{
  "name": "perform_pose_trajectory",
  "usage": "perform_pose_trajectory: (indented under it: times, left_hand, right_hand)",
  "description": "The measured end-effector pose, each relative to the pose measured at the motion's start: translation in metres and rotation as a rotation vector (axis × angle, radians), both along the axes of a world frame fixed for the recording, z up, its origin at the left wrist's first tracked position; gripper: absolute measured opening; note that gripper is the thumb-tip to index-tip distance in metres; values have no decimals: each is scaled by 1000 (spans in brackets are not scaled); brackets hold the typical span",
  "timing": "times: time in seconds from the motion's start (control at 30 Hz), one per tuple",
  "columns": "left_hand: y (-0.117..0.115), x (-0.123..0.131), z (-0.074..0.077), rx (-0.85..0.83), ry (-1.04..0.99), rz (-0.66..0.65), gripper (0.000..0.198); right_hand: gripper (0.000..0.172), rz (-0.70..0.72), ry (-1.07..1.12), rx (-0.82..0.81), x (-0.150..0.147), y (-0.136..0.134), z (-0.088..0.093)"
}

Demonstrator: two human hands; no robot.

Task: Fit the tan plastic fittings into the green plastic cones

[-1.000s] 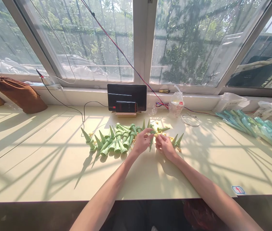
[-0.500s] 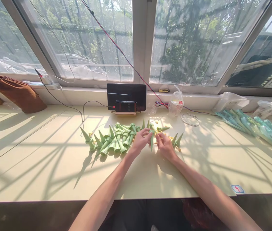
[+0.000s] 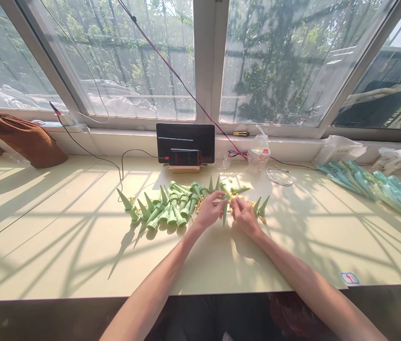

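Note:
Between the thumb and fingers of my left hand (image 3: 211, 210) is a green watering spike (image 3: 225, 215), its point turned down toward me. My right hand (image 3: 245, 216) is closed in a pinch at the spike's wide upper end; what its fingertips hold is too small to make out. Left of my hands lies a heap of more green spikes (image 3: 173, 209), some on their sides and some standing on their wide ends. Two further spikes (image 3: 261, 205) stand just right of my right hand. Small yellow pieces (image 3: 262, 219) are scattered among them, partly hidden by my hands.
Behind the heap, a black tablet (image 3: 186, 135) and a phone (image 3: 185, 157) lean on a stand. A knotted plastic bag (image 3: 258, 154) and a coiled wire (image 3: 280, 176) lie to the right. Bagged teal-green pieces (image 3: 370, 189) are far right, a brown pouch (image 3: 26, 139) far left.
The spike in my left hand has swung slightly more upright, point lower. My right hand's fingers have closed in on its top end. The heap has not moved.

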State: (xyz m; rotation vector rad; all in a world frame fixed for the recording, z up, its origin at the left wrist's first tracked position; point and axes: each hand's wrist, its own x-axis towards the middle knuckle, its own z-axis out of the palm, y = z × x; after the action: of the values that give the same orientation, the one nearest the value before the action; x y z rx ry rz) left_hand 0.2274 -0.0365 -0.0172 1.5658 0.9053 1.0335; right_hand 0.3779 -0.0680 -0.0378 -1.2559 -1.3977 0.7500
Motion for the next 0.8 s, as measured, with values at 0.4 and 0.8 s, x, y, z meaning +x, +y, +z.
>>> perform_pose_trajectory:
  times: [0.4,0.8]
  left_hand:
    - [-2,1,-2,103,76,-17,31]
    - [3,-6,9,-211,-266,-31,45]
  right_hand:
    - [39,132,265,-145,0,7,-5]
    - [32,17,-37,51,-3,1,0]
